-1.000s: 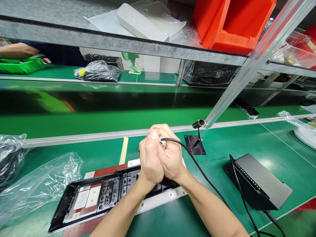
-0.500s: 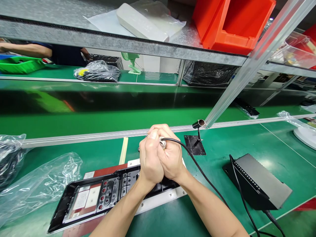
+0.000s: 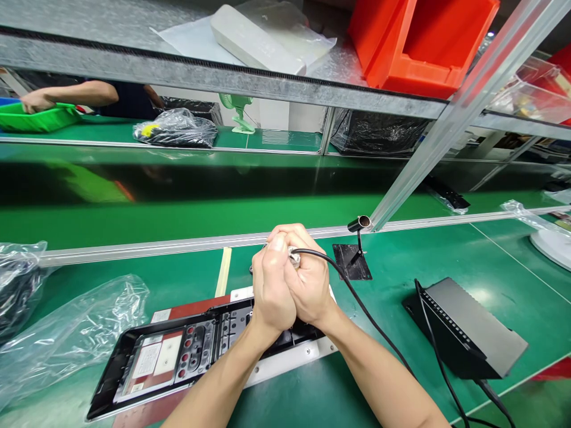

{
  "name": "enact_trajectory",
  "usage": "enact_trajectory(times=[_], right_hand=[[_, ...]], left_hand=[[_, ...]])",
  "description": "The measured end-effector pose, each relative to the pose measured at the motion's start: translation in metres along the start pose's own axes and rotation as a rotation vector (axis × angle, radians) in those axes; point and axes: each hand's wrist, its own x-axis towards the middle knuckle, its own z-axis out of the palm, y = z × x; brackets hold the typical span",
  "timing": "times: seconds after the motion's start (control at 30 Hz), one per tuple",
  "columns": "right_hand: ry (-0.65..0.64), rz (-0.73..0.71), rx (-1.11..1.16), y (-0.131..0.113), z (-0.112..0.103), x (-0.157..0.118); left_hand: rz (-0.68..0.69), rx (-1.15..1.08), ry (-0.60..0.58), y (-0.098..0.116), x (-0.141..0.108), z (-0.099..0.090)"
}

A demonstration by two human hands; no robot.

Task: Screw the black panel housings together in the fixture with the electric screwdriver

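My left hand [image 3: 273,282] and my right hand [image 3: 311,282] are clasped together around an upright corded electric screwdriver [image 3: 294,258]. Only its pale top end shows; the body and tip are hidden by my fingers. A black cable [image 3: 352,289] leaves that top and curves down to the right. Beneath my hands lies a long black plastic housing [image 3: 209,345], open side up, with ribs and screw holes inside. It rests on a white and reddish-brown fixture [image 3: 292,359]. My hands and forearms cover the housing's right part.
Right of my hands stand a black tube holder [image 3: 359,224] and a black power box [image 3: 468,330] with cables. Clear plastic bags [image 3: 84,327] lie left. Overhead, a metal shelf [image 3: 178,62] carries a red bin [image 3: 410,80]. Across the bench, a co-worker's hand [image 3: 38,101] is at a green tray [image 3: 44,119].
My hands, the screwdriver and the housing look unmoved. Across the bench, the co-worker's arm has shifted right, and the hand now shows over the green tray.
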Motion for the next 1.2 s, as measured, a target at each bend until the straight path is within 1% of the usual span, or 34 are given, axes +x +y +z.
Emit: enact_trajectory(times=[0.4, 0.57, 0.8, 1.2], right_hand=[[-0.002, 0.000, 0.009, 0.0000, -0.0004, -0.0002], [-0.008, -0.004, 0.007, 0.0000, -0.0007, 0.0005], [-0.006, -0.016, 0.027, 0.0006, -0.0007, 0.0008], [-0.007, -0.003, 0.053, 0.0014, 0.0003, 0.0002]], left_hand=[[-0.009, -0.012, 0.015, -0.0024, -0.0008, -0.0008], [0.013, -0.041, 0.004, -0.0011, -0.0007, -0.0002], [0.023, -0.015, 0.003, 0.0015, -0.0002, 0.0001], [-0.001, -0.069, 0.007, -0.0002, 0.0003, 0.0010]])
